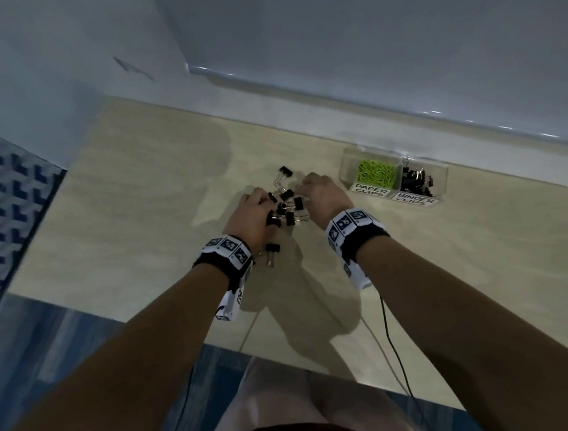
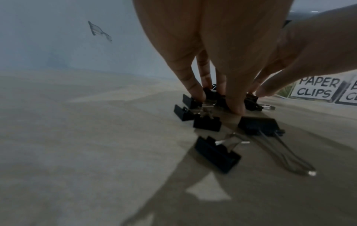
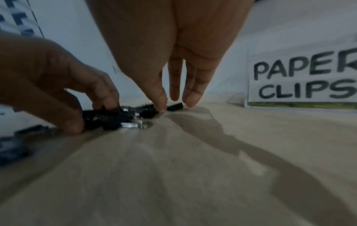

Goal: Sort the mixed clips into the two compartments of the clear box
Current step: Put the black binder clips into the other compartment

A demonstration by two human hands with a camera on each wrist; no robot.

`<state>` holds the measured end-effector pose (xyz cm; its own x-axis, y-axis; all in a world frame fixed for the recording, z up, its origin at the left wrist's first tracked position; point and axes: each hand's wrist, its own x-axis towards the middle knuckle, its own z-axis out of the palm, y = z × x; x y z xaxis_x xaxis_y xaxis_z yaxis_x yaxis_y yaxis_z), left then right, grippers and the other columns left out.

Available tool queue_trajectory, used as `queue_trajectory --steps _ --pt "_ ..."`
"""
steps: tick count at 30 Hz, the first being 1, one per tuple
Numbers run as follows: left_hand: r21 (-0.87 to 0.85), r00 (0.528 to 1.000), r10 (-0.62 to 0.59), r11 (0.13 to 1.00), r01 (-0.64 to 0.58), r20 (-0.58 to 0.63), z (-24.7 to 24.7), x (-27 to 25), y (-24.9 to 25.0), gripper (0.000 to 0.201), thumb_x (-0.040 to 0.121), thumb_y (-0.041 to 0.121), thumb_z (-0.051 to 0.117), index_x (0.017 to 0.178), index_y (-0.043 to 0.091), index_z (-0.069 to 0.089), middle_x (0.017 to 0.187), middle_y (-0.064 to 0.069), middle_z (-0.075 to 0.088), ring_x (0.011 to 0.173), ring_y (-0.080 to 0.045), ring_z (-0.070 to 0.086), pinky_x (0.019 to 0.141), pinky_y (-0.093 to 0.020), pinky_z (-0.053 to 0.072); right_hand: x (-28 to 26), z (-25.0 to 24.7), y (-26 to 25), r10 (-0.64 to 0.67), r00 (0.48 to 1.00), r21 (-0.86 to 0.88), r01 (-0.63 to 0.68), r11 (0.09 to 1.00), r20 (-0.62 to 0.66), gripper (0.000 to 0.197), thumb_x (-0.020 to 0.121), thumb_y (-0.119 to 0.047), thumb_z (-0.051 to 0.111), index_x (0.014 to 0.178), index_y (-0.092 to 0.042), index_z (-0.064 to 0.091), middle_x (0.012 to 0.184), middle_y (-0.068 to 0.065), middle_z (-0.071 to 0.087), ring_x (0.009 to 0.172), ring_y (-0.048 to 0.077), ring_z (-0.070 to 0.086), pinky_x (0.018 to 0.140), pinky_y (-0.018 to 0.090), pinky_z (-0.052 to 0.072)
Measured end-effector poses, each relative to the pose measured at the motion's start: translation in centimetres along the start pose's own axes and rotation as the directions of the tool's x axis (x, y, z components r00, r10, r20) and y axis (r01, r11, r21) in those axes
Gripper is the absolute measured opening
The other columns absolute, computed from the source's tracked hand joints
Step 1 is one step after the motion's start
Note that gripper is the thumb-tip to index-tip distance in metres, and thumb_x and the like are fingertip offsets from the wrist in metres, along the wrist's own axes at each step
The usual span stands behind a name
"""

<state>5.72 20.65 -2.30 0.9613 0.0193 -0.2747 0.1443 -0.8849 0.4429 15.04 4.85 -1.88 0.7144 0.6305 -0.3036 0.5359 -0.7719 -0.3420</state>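
Observation:
A pile of black binder clips (image 1: 287,206) lies on the light wooden table (image 1: 138,199). My left hand (image 1: 269,213) curls over the pile's left side, fingers and thumb round several clips (image 2: 212,97). My right hand (image 1: 303,191) stands at the pile's right side, its straight fingers (image 3: 160,99) pointing down and touching a clip (image 3: 174,107). Single clips lie apart beyond the pile (image 1: 286,171) and by my left wrist (image 1: 272,249). To the right stands the clear box (image 1: 442,169), with green paper clips (image 1: 374,173) in its left compartment and black binder clips (image 1: 415,178) in its right.
White labels read PAPER CLIPS (image 3: 305,79) and BINDER CLIPS (image 1: 415,200). A white wall ledge (image 1: 369,106) runs close behind the box. A blue patterned mat (image 1: 3,210) lies off the table's left edge. Thin cables (image 1: 390,326) trail over the near edge.

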Motion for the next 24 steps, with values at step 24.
queue_trajectory --steps 24 --pt "0.051 0.969 0.236 0.969 -0.240 0.066 0.7 -0.5 -0.1 0.029 0.092 0.018 0.039 0.105 0.002 0.060 0.106 -0.018 0.061 0.095 -0.035 0.057 0.082 -0.043 0.050 -3.7 1.5 0.8 0.024 0.996 0.104 -0.015 0.994 -0.084 0.027 0.084 -0.011 0.056 0.108 -0.003 0.062 0.104 0.018 0.057 0.100 0.034 0.049 0.081 0.040 0.045"
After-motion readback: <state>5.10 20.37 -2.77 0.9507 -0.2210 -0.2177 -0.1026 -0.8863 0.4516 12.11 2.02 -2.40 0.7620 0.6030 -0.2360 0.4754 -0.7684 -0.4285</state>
